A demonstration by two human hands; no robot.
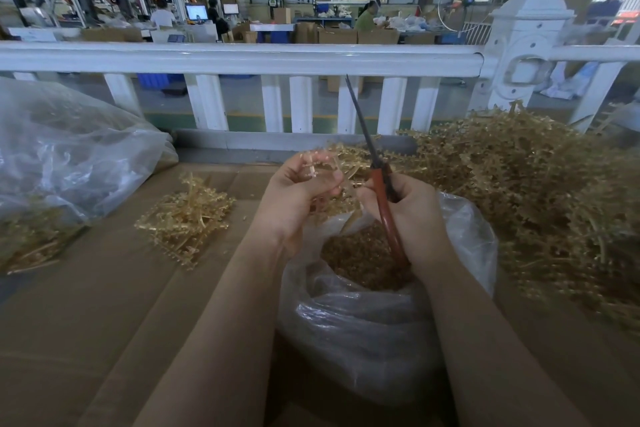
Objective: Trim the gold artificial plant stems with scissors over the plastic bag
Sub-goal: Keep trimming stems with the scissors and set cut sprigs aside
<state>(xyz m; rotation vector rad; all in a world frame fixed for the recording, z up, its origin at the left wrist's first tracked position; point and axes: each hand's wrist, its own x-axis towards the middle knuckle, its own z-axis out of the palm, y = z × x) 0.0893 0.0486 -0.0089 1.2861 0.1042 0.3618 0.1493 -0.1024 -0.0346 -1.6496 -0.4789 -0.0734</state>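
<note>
My left hand holds a bunch of gold plant stems, fingers curled round them, above the open clear plastic bag. My right hand grips the red-handled scissors; their dark blades look closed and point up and away. The bag's mouth shows gold trimmings inside, right under both hands.
A big heap of gold stems fills the right side. A small pile of gold stems lies left on the cardboard surface. A large clear bag with gold pieces sits far left. A white railing runs behind.
</note>
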